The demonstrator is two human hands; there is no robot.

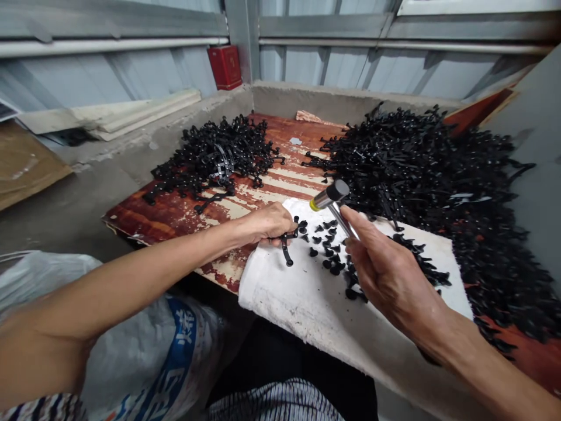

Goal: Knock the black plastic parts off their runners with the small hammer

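Note:
My right hand [390,275] is wrapped round the metal handle of a small mallet [329,195] with one black face and one yellow face. The mallet's head is raised above the white cloth [280,298]. Over the cloth's left part, my left hand [274,223] pinches a slim black bracket-like part [286,252] with a round end; its fingers hide some of it. Between the hands, several small black pegs with flat round heads [335,266] lie scattered on the cloth. More black pieces [421,260] lie to the right of my right hand.
A heap of black parts [219,152] covers the table's left back. A larger heap [407,158] fills the right side. The worn red-brown tabletop [280,131] meets a concrete ledge. A red tin [225,67] stands in the corner, and a white plastic sack [131,345] is at lower left.

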